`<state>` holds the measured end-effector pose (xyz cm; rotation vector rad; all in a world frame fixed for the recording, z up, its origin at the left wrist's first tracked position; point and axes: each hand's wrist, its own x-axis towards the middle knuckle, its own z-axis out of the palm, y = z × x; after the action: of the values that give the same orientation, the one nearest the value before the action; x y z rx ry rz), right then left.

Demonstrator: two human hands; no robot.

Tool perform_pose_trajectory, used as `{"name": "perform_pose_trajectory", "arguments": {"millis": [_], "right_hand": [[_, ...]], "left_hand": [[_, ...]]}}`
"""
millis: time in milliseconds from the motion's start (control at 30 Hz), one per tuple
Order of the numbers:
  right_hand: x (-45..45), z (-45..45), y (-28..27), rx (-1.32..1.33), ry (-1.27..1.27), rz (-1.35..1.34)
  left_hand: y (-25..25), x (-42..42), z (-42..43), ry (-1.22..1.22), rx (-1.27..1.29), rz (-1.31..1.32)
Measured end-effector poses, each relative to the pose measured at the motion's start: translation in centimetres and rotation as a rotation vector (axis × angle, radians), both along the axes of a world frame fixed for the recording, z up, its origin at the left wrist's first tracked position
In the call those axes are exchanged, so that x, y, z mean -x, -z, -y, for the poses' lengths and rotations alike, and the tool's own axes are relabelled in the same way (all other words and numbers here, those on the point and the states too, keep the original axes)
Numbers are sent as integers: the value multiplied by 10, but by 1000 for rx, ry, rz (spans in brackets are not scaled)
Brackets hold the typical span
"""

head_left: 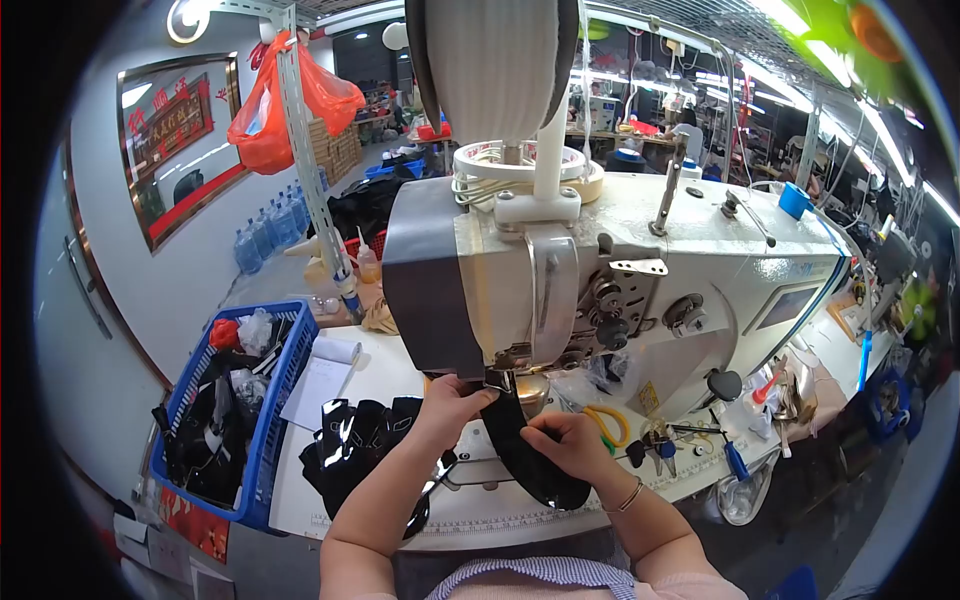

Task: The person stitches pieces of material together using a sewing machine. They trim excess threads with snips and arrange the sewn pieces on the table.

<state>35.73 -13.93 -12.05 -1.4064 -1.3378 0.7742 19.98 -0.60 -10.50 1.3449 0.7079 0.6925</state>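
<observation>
Under the head of a white industrial sewing machine (640, 230) lies a long, curved black piece of material (530, 465), its far end by the needle area. My left hand (455, 408) is closed at that far end, thumb and fingers pressed together on the material beside the presser foot (507, 384). Farther right and nearer to me, my right hand (568, 440) pinches the right edge of the same piece. A pile of shiny black pieces (365, 440) rests on the table left of my left forearm. The needle tip itself is too small to make out.
A blue basket (265, 440) of black pieces stands at the left, with a notepad (320, 375) beside it. Yellow-handled scissors (612, 425), a blue-handled screwdriver (735, 460) and small tools lie at the right. A large thread cone (497, 70) rises above the machine.
</observation>
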Motion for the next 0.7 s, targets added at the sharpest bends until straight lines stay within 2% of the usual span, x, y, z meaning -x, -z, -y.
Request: {"name": "perform_pose_trajectory", "arguments": {"millis": [100,300,400,500,600,700], "right_hand": [[1,-1,-1,-2,8,18],[3,-5,5,-49,13,13],[1,-9,8,-80,18,18],[5,-11,2,-67,52,31],[5,-13,2,-81,54,55],[-2,-15,9,-91,25,31]], "left_hand": [[15,-4,-9,12,51,119],[-1,-4,-2,11,136,142],[14,-6,-13,11,120,115],[0,-9,-11,-19,126,170],[7,-6,-23,-4,55,38],[26,-15,-32,-121,-309,84]]}}
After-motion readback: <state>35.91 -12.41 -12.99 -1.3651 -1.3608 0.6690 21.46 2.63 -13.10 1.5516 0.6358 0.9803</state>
